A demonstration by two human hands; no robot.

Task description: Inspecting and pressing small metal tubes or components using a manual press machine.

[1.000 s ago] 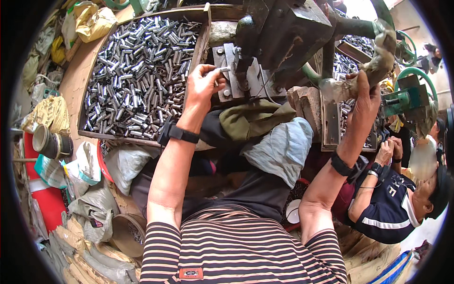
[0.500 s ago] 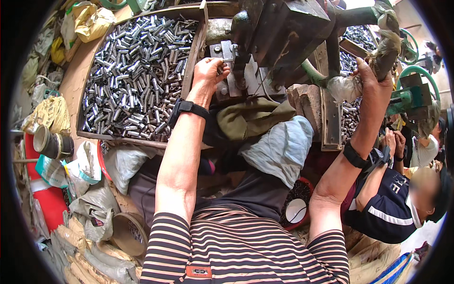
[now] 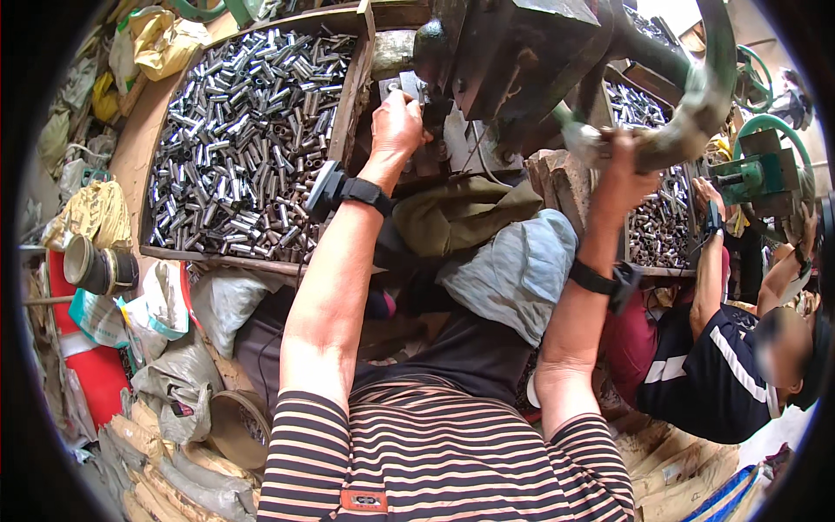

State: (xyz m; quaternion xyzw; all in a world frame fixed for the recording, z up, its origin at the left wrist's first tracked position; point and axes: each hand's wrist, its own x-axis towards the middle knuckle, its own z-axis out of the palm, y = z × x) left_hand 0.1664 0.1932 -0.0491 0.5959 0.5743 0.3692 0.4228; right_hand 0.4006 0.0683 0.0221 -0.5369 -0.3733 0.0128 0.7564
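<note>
My left hand is closed at the metal die plates under the press head; whatever its fingers pinch is hidden behind them. My right hand grips the press's curved handle, a thick bar partly wrapped in worn plastic. To the left of my left hand, a wooden tray holds a great many short metal tubes. A folded olive cloth and a pale blue cloth lie below the press, over my lap.
A co-worker sits at my right, hands by a green hand-wheel press. More tubes fill a tray there. A wooden block stands beside the press. Sacks and a metal pot are at lower left.
My right hand has swung the press handle leftward and nearer to me. My left hand has shifted slightly right at the die. The co-worker's arms have spread apart around the wheel press.
</note>
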